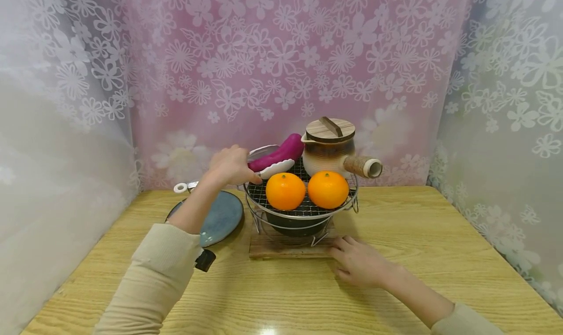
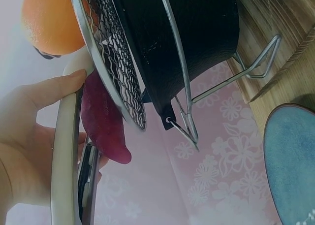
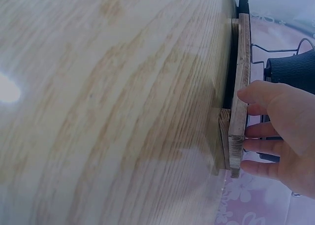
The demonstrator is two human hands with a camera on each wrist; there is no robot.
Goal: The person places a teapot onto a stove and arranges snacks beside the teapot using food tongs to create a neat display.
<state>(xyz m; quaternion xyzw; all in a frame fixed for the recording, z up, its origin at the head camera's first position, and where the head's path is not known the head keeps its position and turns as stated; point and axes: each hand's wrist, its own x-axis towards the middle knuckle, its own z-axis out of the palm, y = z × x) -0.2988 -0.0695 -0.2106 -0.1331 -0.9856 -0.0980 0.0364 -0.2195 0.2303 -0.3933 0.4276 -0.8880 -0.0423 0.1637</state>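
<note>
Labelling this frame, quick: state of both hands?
Left hand: gripping white-tipped tongs clamped on the purple sweet potato.
Right hand: open, fingers resting on the wooden base board.

Head camera, high and set back, facing forward and down over the table [image 1: 422, 256]; left wrist camera, close beneath the wire grill [image 2: 115, 72], looking up toward the curtain; right wrist camera, low along the tabletop, close on the wooden board [image 3: 240, 102]; all share the grill stand.
</note>
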